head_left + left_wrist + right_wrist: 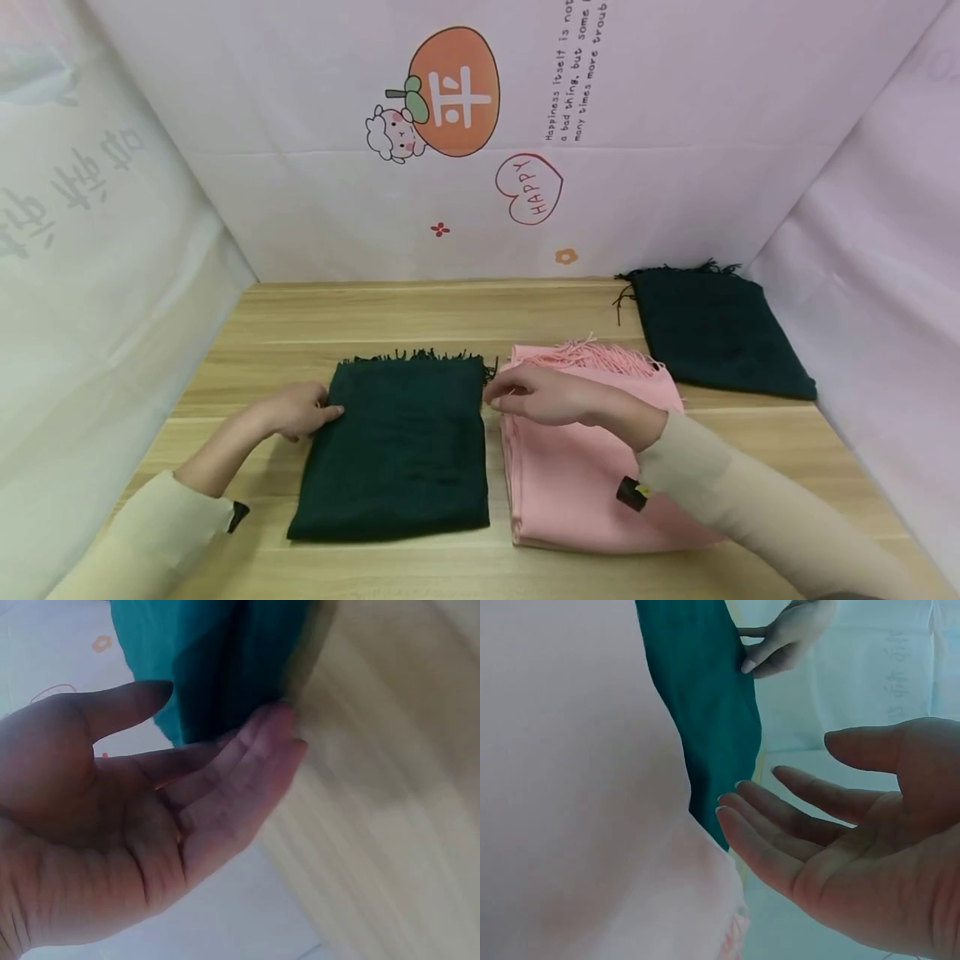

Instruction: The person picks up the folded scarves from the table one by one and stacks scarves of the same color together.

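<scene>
A folded dark green scarf (397, 450) with a fringe along its far end lies flat on the table. My left hand (300, 410) is at its left edge. In the left wrist view the thumb stands apart from the loosely bent fingers (247, 780), whose tips meet the green cloth. Over the left side of a folded pink scarf (585, 492) hovers my right hand (551, 396), near the green scarf's right edge. Its fingers (780, 832) are spread and relaxed, holding nothing. The right forearm covers part of the pink scarf.
Another folded dark green scarf (712, 333) lies at the back right, its fringe toward the rear wall. White printed sheets form the back wall (300, 192) and both sides of the wooden table (360, 312). The pink fringe (592, 357) spreads at that scarf's far end.
</scene>
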{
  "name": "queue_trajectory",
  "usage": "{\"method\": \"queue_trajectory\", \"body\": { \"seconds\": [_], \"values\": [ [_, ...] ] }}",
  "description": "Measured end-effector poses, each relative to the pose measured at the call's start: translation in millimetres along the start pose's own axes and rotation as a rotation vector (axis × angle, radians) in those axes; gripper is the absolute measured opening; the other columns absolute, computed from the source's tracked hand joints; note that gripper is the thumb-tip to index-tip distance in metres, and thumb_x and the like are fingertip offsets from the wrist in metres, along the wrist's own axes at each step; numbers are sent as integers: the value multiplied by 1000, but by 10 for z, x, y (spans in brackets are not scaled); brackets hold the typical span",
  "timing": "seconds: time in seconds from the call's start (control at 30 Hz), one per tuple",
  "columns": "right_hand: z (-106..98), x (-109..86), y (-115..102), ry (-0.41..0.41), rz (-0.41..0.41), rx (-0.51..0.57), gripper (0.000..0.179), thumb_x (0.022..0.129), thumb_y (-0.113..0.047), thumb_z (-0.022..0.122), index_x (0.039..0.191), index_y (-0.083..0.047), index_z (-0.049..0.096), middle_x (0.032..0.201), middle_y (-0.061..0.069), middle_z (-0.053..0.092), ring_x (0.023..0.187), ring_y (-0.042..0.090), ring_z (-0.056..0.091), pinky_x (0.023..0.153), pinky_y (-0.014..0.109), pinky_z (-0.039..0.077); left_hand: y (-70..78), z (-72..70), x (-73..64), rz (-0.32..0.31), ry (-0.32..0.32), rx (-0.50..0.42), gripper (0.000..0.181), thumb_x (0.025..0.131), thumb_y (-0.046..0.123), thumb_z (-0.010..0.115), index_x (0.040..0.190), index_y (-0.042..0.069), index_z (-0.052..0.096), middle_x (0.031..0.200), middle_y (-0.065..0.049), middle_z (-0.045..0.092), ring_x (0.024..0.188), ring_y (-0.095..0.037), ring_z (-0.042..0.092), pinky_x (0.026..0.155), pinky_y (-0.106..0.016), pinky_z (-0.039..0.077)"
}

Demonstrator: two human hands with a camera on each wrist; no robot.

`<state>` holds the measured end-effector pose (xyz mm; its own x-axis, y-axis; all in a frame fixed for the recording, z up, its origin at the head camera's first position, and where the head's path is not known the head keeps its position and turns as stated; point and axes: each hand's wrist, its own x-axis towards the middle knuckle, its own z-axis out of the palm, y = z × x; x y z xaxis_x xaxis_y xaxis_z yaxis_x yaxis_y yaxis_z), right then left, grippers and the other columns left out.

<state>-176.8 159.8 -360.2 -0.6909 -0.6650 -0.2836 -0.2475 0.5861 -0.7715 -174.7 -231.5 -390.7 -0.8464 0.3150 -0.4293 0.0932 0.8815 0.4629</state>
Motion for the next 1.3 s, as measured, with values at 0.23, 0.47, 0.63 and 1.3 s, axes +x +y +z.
{"method": "queue_trajectory", "body": {
  "seconds": [0.23,0.47,0.63,1.3],
  "values": [
    [-179,-199,29,109,-111,-175,32,107,-18,54,134,-3,62,130,8,65,121,26,62,101,46,52,196,-184,63,57,69,184,35,105,20,54,105,-14,63,92,-21,66,81,-31,63,72,-42,53],
    [-353,-411,146,234,-160,-251,34,107,-21,57,136,-4,60,134,16,63,122,31,62,100,54,51,517,-302,149,149,194,242,52,107,24,53,140,-17,47,137,-36,53,127,-51,53,102,-61,46],
    [-467,-533,204,335,-150,-394,41,107,-28,58,143,-8,54,140,12,59,128,31,57,102,55,49,737,-302,260,249,274,288,56,106,30,57,149,-4,45,149,-29,48,134,-46,49,108,-60,42],
    [-1118,-943,1257,636,-40,-749,70,94,-29,75,150,2,44,153,24,41,139,46,39,110,68,31,1527,-153,1030,593,548,340,66,101,40,63,156,11,41,156,-12,44,144,-32,40,119,-52,33]
  ]
}}
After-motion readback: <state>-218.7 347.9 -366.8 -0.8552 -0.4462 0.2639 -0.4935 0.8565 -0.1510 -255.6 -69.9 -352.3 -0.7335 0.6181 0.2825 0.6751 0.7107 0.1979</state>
